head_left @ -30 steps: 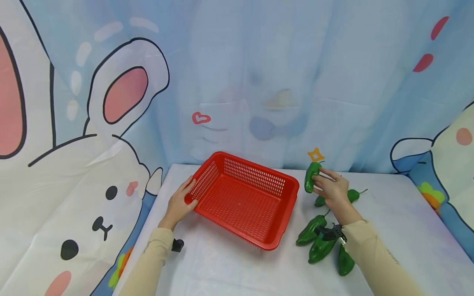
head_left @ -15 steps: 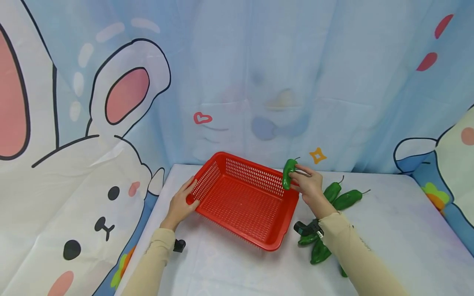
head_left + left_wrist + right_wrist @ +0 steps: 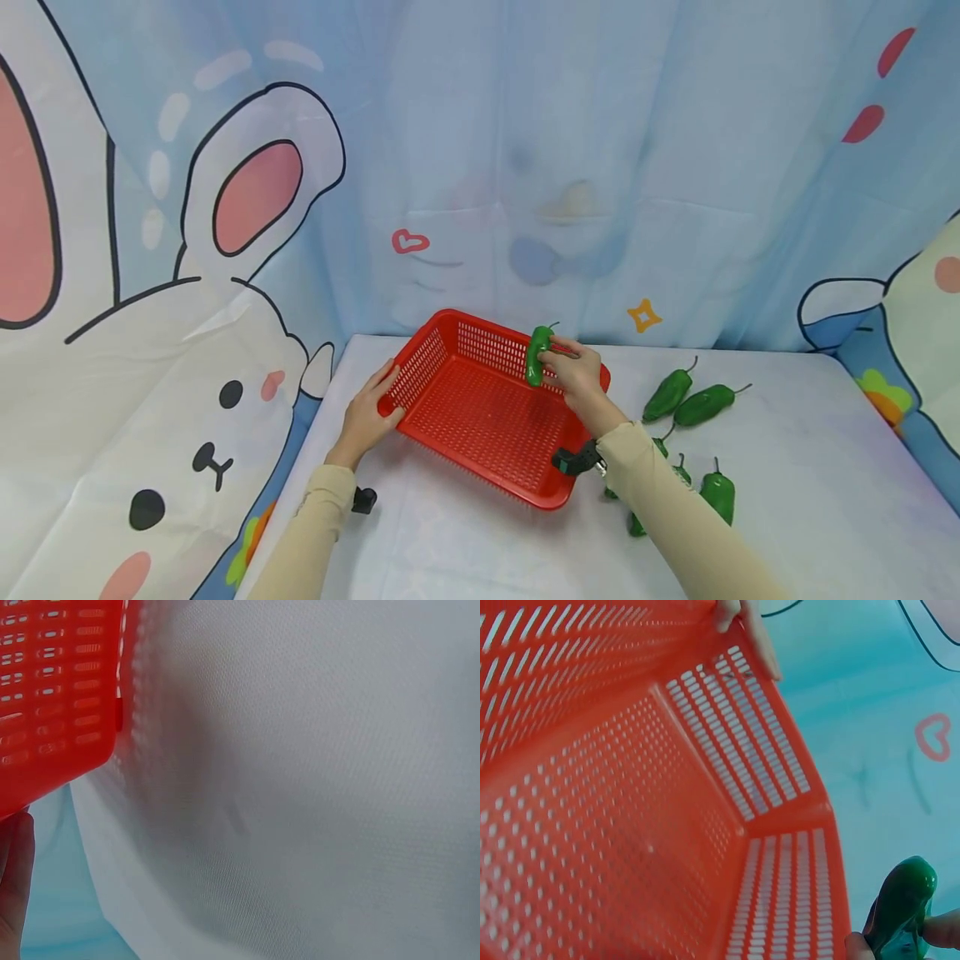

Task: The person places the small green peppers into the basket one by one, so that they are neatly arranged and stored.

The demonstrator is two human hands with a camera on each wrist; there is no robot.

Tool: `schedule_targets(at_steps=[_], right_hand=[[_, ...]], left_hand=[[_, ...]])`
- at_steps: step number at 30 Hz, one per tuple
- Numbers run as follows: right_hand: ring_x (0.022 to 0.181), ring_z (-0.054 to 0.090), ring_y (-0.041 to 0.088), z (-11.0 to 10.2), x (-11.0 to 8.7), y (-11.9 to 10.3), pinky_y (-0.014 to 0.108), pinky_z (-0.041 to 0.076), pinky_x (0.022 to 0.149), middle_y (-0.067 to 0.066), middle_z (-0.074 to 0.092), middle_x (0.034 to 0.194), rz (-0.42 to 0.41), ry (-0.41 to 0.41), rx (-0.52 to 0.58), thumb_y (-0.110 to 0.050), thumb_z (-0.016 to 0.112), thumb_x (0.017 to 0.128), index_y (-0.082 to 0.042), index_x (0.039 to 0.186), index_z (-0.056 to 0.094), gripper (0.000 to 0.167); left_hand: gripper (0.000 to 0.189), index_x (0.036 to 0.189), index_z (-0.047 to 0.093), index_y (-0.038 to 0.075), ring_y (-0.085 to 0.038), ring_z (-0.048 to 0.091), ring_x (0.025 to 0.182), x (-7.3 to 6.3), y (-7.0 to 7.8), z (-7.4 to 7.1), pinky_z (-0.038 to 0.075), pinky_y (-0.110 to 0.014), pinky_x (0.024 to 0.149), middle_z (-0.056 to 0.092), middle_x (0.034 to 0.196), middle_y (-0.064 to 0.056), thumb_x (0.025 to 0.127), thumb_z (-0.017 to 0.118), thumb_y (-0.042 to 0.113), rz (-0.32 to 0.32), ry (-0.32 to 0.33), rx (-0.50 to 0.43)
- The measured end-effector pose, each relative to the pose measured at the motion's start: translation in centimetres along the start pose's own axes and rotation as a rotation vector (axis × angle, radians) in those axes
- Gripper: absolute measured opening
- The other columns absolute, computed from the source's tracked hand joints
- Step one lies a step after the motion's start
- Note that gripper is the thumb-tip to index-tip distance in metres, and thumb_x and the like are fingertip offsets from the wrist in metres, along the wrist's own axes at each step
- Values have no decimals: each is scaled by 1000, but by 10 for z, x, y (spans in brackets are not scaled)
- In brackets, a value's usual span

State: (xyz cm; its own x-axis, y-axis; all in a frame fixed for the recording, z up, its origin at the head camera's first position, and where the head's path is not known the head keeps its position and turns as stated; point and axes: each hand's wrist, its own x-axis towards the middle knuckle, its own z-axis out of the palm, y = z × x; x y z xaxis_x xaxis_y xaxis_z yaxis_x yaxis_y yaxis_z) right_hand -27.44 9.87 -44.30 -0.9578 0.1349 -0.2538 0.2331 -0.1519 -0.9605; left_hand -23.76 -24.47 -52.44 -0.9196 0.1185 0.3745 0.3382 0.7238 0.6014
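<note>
Since the earliest frame, my right hand has carried a glossy, elongated green pepper leftward, from beyond the right edge of the rectangular red plastic basket to over its far side. A white cloth spreads across the bottom of the frame; a pale blue curtain hangs above, with a white cartoon rabbit at the left.

I pinch the pepper between fingers and thumb, just left of my right hand. My left hand grips the basket's left corner. More green peppers lie at the right, some partly hidden by my beige sleeve.

The right wrist view shows my left fingers on both sides of the rim, at the top; the left wrist view shows the slotted outer wall, upper left, and shadow on the cloth.
</note>
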Motion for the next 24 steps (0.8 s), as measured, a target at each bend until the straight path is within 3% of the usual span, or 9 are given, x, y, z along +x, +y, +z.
schedule_targets(at_steps=[8, 15, 24], right_hand=[[92, 69, 25, 32, -2, 6, 40, 59, 76, 19, 56, 120, 2, -31, 49, 1, 63, 90, -3, 138, 56, 48], [111, 63, 39, 67, -7, 11, 40, 59, 74, 22, 56, 121, 20, -65, 82, 3, 64, 88, -3, 135, 58, 47], [96, 70, 31, 102, -12, 28, 47, 57, 79, 26, 61, 122, 37, -74, 98, 4, 65, 88, -2, 131, 61, 44]], left_hand=[[71, 149, 44, 8, -32, 39, 140, 2, -3, 0, 42, -54, 104, 35, 158, -5, 82, 67, 9, -39, -33, -4], [70, 147, 46, 6, -33, 42, 138, 2, -3, 1, 43, -56, 101, 38, 156, -7, 81, 67, 9, -2, -1, 2], [70, 148, 46, 8, -31, 41, 139, 1, -4, 2, 43, -55, 102, 37, 157, -5, 81, 67, 8, -29, -21, -16]])
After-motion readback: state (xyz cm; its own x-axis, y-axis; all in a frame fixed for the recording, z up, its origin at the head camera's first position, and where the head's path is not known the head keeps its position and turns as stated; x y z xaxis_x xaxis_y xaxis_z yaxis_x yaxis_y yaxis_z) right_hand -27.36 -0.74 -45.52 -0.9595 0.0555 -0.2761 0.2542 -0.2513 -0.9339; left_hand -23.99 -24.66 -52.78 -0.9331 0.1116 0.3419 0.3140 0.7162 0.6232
